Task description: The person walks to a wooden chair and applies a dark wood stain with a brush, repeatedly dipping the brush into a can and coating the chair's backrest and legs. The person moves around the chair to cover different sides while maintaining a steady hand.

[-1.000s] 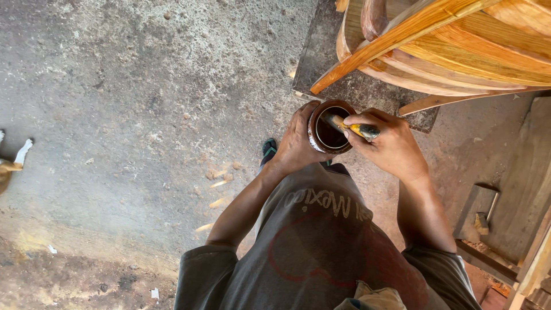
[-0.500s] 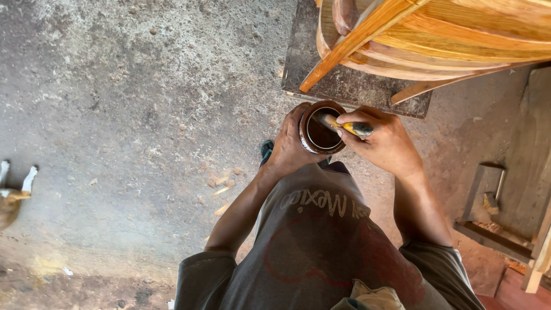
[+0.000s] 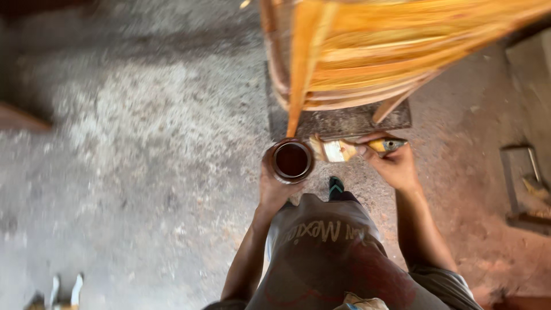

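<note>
paintbrush, centre frame, clamped in my right hand; can of dark varnish clasped by my left hand. risk: drips on floor, can tipping.

A rough grey concrete floor fills the view, reddish and dusty toward the right. An orange-varnished wooden chair frame stands on a dark board. A metal bracket lies at the right edge.
</note>
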{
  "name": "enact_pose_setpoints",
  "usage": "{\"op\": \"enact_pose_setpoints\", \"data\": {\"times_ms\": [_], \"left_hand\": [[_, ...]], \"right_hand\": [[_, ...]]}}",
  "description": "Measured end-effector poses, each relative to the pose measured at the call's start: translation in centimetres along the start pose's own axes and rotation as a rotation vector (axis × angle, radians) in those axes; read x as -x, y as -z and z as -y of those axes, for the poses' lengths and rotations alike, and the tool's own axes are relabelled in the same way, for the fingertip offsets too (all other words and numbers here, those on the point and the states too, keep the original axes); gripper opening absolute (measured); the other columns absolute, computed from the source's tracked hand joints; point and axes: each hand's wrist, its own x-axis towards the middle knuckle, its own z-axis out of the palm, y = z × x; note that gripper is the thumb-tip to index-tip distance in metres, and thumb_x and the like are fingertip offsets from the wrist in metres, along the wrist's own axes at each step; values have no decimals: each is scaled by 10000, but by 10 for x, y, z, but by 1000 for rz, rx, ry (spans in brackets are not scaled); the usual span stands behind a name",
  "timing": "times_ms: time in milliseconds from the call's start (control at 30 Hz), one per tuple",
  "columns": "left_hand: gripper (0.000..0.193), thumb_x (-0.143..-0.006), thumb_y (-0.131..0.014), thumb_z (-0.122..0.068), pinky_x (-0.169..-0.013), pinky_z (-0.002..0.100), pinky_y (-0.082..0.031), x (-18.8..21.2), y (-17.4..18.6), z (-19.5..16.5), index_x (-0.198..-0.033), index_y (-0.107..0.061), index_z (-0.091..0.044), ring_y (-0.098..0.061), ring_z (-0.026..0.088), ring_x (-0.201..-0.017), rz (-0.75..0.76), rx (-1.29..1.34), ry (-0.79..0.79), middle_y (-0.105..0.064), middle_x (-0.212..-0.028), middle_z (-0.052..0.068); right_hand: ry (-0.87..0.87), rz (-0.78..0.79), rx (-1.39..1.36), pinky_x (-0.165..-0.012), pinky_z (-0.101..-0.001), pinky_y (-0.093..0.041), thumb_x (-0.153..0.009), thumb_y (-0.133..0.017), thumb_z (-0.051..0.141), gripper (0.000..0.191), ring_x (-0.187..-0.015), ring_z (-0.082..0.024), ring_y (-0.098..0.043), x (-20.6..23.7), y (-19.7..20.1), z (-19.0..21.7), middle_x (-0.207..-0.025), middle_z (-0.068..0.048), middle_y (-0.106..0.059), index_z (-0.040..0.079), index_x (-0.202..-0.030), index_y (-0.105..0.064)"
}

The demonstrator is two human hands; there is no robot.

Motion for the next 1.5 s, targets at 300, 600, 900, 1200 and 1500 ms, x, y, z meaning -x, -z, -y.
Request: {"op": "enact_pose_setpoints", "data": {"times_ms": [300,600,900,1200,1500], "left_hand": [[1094,-579,-976,-128,-1001,363,-563,-9,-15,-16,-1438,-314,12,-651,253,-1197,102,-89,29,-606,-1306,152],[1122,-556,-982,-80,-1043,385,-507,-7,-34,-22,-1445,-304,17,-615,260,-1229,221,-123,-12,-592,-1331,151],[1122,-564,-979,-80,-1052,384,-508,-8,-44,-24,-1450,-299,23,-609,261,-1234,237,-84,3,-583,-1338,153],[1134,-560,-961,-65,-1027,370,-525,-4,-49,-20,-1468,-288,28,-628,251,-1217,256,-66,105,-606,-1333,150],[1193,-565,-978,-114,-1036,378,-518,-8,-52,-9,-1480,-227,36,-626,260,-1233,272,-134,54,-605,-1331,155]], "right_hand": [[279,-876,-726,-915,-392,-649,-1040,-708,160,236,-1034,-303,-756,-12,66,5,-1144,-153,-702,38,-1212,-602],[607,-676,-50,-725,-343,-625,-952,-684,92,140,-841,-194,-684,-50,16,25,-975,-129,-675,-4,-1038,-628],[537,-912,204,-969,-431,-592,-1015,-640,39,58,-984,-216,-705,-51,74,23,-1021,-114,-707,45,-1072,-647],[325,-999,167,-570,-239,-476,-1055,-706,70,149,-749,-95,-582,-49,122,-20,-1025,-70,-675,64,-1204,-699],[417,-1023,227,-653,-225,-506,-1047,-686,2,151,-824,-120,-592,-53,114,-8,-1066,-99,-650,41,-1193,-678]]}}
